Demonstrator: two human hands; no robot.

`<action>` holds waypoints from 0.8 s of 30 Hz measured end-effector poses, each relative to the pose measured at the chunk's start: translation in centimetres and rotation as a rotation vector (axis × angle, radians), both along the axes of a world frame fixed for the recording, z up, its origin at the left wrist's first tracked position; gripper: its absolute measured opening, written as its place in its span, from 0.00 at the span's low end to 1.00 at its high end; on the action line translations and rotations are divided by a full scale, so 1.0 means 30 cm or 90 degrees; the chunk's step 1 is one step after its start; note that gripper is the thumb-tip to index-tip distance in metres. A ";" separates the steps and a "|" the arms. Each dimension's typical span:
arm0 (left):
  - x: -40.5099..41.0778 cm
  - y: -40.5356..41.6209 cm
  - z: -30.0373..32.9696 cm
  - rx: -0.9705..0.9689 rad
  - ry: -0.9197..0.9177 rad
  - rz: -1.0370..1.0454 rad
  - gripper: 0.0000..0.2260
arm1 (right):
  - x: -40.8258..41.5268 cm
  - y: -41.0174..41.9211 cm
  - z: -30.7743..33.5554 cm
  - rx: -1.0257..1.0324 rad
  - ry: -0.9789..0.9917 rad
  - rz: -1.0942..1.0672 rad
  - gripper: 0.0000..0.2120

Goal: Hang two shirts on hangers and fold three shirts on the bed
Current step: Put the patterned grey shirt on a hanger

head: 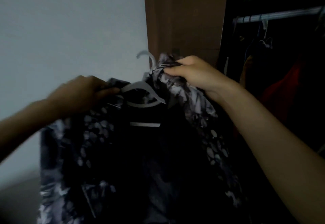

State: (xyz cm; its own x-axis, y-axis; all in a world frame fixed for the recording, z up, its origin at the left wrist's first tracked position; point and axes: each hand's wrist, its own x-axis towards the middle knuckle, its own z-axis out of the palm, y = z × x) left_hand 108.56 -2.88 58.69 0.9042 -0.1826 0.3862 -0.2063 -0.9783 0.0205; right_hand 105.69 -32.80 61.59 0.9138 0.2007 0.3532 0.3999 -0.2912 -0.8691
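A dark shirt with a pale grey blotched print (98, 135) hangs in front of me, partly draped over a grey plastic hanger (140, 87). My left hand (82, 95) grips the shirt's left shoulder together with the hanger's left arm. My right hand (191, 74) pinches the shirt's collar and right shoulder fabric, bunched up just right of the hanger's hook. The hanger's lower bar shows inside the neck opening. The shirt's lower part runs out of view at the bottom.
An open wardrobe stands at the right, with a metal rail (277, 15) carrying hangers and dark clothes, and a red garment (281, 90) below. A brown wardrobe door (184, 17) rises behind the hanger. A pale wall (70, 30) fills the left.
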 end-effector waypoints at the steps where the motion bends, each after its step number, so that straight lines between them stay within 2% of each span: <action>1: -0.068 -0.095 0.009 -0.016 0.023 -0.026 0.22 | -0.003 0.048 -0.011 0.011 -0.006 0.012 0.10; 3: -0.061 -0.174 -0.045 -0.056 0.042 -0.075 0.26 | -0.024 0.125 -0.032 -0.035 -0.007 0.011 0.17; 5: -0.018 -0.162 -0.089 -0.117 0.070 -0.036 0.26 | -0.058 0.160 -0.050 -0.086 -0.007 0.002 0.25; 7: 0.039 -0.125 -0.090 -0.200 0.107 -0.008 0.27 | -0.098 0.151 -0.082 -0.086 0.008 0.002 0.33; 9: 0.015 -0.116 -0.073 -0.245 0.123 -0.004 0.27 | -0.137 0.152 -0.137 -0.076 -0.033 -0.008 0.38; 12: 0.012 -0.093 -0.045 -0.368 0.199 0.018 0.26 | -0.179 0.194 -0.234 -0.048 -0.243 -0.054 0.36; 14: -0.011 -0.102 -0.027 -0.446 0.242 0.010 0.27 | -0.186 0.228 -0.285 -0.076 -0.381 -0.063 0.24; 16: -0.024 -0.115 -0.012 -0.575 0.341 -0.025 0.27 | -0.174 0.247 -0.316 -0.119 -0.419 -0.073 0.11; 19: -0.061 -0.121 0.026 -0.679 0.491 -0.104 0.26 | -0.167 0.240 -0.329 -0.171 -0.345 -0.024 0.13; 20: -0.068 -0.112 0.038 -0.703 0.507 -0.120 0.26 | -0.171 0.227 -0.323 -0.193 -0.294 0.029 0.17; 22: -0.079 -0.095 0.062 -0.732 0.484 -0.133 0.26 | -0.181 0.201 -0.315 -0.282 -0.223 0.105 0.31; 24: -0.095 -0.082 0.078 -0.756 0.437 -0.127 0.21 | -0.173 0.184 -0.309 -0.401 -0.276 0.074 0.35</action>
